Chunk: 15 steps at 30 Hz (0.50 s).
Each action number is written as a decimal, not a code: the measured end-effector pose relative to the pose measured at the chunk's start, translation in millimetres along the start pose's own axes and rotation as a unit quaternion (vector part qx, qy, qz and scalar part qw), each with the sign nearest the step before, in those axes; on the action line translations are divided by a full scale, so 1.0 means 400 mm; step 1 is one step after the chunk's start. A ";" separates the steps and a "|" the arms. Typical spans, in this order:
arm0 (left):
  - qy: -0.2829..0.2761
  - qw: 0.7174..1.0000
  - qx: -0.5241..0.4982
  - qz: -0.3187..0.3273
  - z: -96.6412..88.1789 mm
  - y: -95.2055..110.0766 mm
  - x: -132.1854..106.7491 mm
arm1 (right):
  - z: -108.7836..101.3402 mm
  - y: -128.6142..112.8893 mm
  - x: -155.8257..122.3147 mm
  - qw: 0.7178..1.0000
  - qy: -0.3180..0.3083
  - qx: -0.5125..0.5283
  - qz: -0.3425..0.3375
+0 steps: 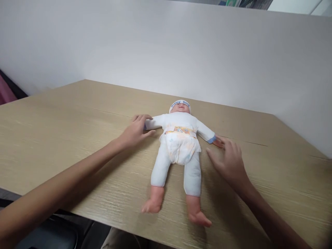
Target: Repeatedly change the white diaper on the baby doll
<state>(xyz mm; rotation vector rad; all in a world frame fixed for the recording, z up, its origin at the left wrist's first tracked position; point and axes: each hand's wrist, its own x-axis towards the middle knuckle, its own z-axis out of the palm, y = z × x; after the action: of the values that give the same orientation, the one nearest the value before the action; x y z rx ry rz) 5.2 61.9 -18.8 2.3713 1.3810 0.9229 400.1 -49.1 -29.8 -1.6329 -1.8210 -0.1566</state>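
A baby doll (181,121) in white clothes lies on its back, its head toward the wall and its feet toward me. Blue lettering runs across its white cap (181,102). Over the clothes, a diaper (181,148) is fastened around its waist with a patterned orange band. My left hand (138,129) is at the doll's arm on the left, thumb and fingers apart around the cuff. My right hand (228,157) is beside the doll's other hand (218,141), its fingers spread and its fingertips near or touching it.
The doll rests on a wide wooden table (77,138) with a thin seam across it. Behind stands a pale wall (155,52). A dark chair (52,233) is below the table's front edge, and pink cloth (5,90) shows at far left.
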 end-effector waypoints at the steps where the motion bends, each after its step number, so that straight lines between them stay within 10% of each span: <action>1: -0.015 0.999 0.034 -0.003 0.017 -0.004 0.035 | 0.028 0.018 0.048 0.999 0.005 -0.029 -0.011; 8: -0.023 0.989 0.106 -0.101 0.081 0.058 0.137 | 0.134 0.000 0.230 0.995 -0.073 -0.032 0.054; 15: -0.026 0.984 0.029 -0.177 -0.046 0.202 -0.089 | -0.012 -0.076 0.135 0.993 -0.094 0.024 0.063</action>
<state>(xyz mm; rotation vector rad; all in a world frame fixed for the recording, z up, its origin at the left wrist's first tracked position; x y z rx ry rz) 36.7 -12.2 21.6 2.0731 1.7519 0.7241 374.9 -12.7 13.9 -1.7714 -1.8361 0.0995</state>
